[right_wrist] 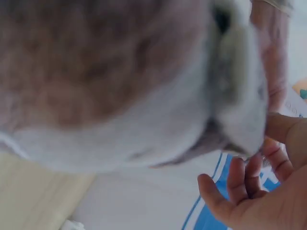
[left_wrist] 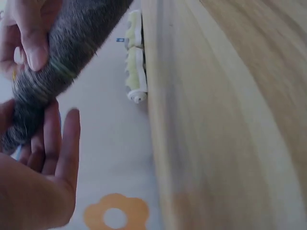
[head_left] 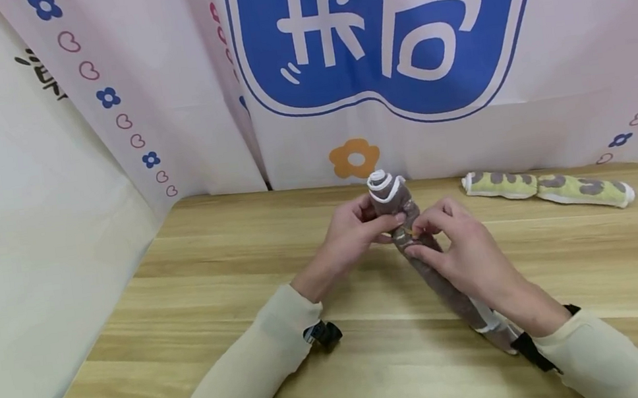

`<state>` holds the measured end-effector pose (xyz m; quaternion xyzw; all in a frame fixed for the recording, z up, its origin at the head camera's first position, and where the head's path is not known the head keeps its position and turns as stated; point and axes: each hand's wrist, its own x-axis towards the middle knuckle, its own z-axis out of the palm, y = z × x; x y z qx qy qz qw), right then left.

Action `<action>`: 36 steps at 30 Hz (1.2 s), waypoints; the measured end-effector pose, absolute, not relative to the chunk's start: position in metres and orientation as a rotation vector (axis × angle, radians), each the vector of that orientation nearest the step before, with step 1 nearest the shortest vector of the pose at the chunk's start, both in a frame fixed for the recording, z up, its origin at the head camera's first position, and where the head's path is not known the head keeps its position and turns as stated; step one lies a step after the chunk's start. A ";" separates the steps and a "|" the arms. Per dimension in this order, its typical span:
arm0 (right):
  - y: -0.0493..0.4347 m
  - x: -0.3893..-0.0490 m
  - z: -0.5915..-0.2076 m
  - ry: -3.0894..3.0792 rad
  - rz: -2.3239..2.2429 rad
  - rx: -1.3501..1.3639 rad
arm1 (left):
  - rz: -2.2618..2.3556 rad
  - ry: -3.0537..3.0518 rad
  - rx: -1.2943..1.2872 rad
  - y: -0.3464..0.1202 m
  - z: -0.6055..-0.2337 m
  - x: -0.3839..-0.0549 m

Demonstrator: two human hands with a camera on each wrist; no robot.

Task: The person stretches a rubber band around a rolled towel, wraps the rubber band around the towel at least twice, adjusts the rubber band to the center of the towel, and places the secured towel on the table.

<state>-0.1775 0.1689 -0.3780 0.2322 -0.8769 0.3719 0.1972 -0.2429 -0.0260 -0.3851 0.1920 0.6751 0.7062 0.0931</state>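
Observation:
A brown fuzzy rolled towel [head_left: 446,286] with white edging slants up off the table between both hands. My left hand [head_left: 346,229] holds it near its far end, thumb on top and fingers behind. Just below, my right hand [head_left: 465,244] pinches a thin yellowish band [head_left: 410,234], which looks like a rubber band, at the roll's side. Faint greenish strands cross the towel in the left wrist view. Close up in the right wrist view, the white-edged near end of the roll hides much of the right hand's grip.
A second roll, a yellow-green towel [head_left: 583,187] with brown spots, lies at the back right, narrowed at its middle. The wooden table [head_left: 194,347] meets a printed curtain [head_left: 300,141] along its back edge. Dark straps with cameras sit on both wrists.

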 end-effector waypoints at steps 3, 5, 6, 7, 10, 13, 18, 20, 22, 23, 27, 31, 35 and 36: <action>0.167 -0.174 -0.374 -2.474 1.056 0.605 | 2.091 2.173 0.605 -0.022 -0.383 -0.237; 0.167 -0.172 -0.370 -2.531 1.177 0.545 | 2.085 2.293 0.629 -0.018 -0.382 -0.232; 0.168 -0.171 -0.368 -2.566 1.244 0.500 | 2.077 2.354 0.632 -0.017 -0.382 -0.230; 0.168 -0.170 -0.366 -2.601 1.306 0.454 | 2.059 2.416 0.636 -0.015 -0.383 -0.227; 0.169 -0.168 -0.363 -2.662 1.399 0.360 | 1.976 2.587 0.658 -0.010 -0.384 -0.219; 0.169 -0.169 -0.365 -2.638 1.343 0.373 | 1.922 2.650 0.628 -0.007 -0.384 -0.215; 0.166 -0.168 -0.374 -2.533 1.033 0.540 | 1.984 2.453 0.393 -0.006 -0.379 -0.219; 0.164 -0.169 -0.376 -2.491 0.921 0.619 | 1.970 2.409 0.315 -0.008 -0.376 -0.222; 0.163 -0.169 -0.377 -2.455 0.860 0.693 | 1.943 2.407 0.279 -0.011 -0.372 -0.223; 0.163 -0.169 -0.377 -2.438 0.837 0.725 | 1.926 2.416 0.269 -0.012 -0.370 -0.224; 0.161 -0.170 -0.377 -2.407 0.763 0.832 | 1.888 2.452 0.253 -0.016 -0.366 -0.227; 0.160 -0.171 -0.378 -2.397 0.722 0.906 | 1.898 2.435 0.228 -0.019 -0.368 -0.229; 0.159 -0.171 -0.381 -2.382 0.680 1.001 | 1.940 2.417 0.192 -0.021 -0.370 -0.232; 0.158 -0.170 -0.382 -2.383 0.675 1.018 | 1.951 2.406 0.185 -0.022 -0.370 -0.233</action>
